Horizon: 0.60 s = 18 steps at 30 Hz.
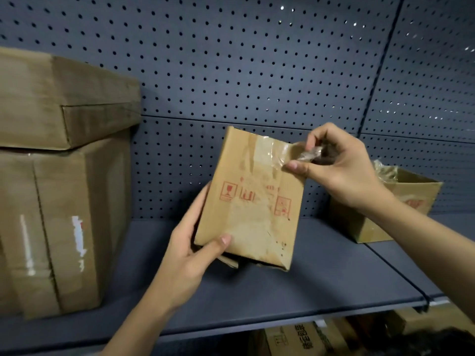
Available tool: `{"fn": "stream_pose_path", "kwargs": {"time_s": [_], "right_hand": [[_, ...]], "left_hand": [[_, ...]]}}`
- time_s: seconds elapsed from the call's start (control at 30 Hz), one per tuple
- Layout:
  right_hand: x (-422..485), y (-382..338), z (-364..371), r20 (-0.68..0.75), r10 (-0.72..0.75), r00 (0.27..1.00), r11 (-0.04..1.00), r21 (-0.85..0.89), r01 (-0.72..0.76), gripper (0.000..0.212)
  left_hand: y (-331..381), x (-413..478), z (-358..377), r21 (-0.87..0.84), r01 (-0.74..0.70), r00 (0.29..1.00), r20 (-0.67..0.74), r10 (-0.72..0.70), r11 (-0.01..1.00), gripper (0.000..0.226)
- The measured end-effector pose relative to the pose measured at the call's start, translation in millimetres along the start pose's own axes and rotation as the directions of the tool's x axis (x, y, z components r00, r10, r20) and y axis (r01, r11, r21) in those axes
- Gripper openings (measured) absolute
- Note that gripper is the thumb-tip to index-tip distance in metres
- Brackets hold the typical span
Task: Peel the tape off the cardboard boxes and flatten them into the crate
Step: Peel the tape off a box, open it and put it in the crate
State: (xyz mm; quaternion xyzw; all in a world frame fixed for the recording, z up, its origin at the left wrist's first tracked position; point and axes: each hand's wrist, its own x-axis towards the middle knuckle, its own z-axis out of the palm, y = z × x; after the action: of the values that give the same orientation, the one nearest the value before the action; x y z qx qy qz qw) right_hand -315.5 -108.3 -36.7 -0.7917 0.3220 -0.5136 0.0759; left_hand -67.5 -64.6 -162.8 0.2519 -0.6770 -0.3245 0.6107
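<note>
Both grips are closed on the work, one steadying and one peeling. At the far left of the shelf (282, 291) stand two large boxes (51, 201), one stacked on the other, with tape on the lower one's front; neither hand touches them. Right of them, the left hand (190, 255) holds the small box (254, 201) by its lower left corner. The thumb presses on the printed front face and the fingers wrap behind, keeping the small box tilted and raised just above the shelf.

Across the top of that face runs a band of clear tape (272, 152), stuck at its left part and lifted at its right. At the box's upper right edge the right hand (341, 170) pinches the freed tape, bunched into a crumpled wad (309, 153), between thumb and curled fingers.

Further right, an open box (401, 201) sits on the shelf with crumpled clear film showing above its rim. No crate shows in this view.

My reading is that the peeling step is under way on this box and flattening has not started. The next move calls for a steady pull leftward along the band, kept low to the face so the tape lifts without tearing the paper surface. The left grip must brace against that pull. Whether tape also holds the bottom flaps cannot be told from here.
</note>
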Motion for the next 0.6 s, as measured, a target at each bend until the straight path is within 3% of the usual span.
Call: {"fn": "stream_pose_path", "kwargs": {"time_s": [0.1, 0.27, 0.4, 0.5, 0.6], "right_hand": [[-6, -4, 2, 0.028, 0.007, 1.0, 1.0, -0.004, -0.007, 0.042], [-12, -12, 9, 0.103, -0.036, 0.994, 0.997, -0.058, 0.042, 0.034], [-17, -14, 14, 0.185, -0.106, 0.977, 0.994, 0.022, 0.104, 0.034], [-25, -7, 15, 0.271, -0.152, 0.95, 0.986, -0.017, 0.163, 0.028], [-40, 6, 19, 0.346, -0.166, 0.923, 0.97, -0.113, 0.217, 0.024]], "left_hand": [[-4, -4, 1, 0.0, 0.046, 0.997, 0.054, -0.046, 0.999, 0.08], [2, 4, 5, -0.018, 0.04, 0.999, 0.016, -0.04, 0.999, 0.087], [7, 16, 2, 0.01, -0.004, 1.0, -0.019, 0.004, 1.0, 0.1], [2, 18, 2, 0.094, -0.016, 1.0, -0.012, 0.017, 0.995, 0.105], [-5, 18, 6, 0.21, 0.001, 1.0, -0.002, 0.0, 0.978, 0.096]]}}
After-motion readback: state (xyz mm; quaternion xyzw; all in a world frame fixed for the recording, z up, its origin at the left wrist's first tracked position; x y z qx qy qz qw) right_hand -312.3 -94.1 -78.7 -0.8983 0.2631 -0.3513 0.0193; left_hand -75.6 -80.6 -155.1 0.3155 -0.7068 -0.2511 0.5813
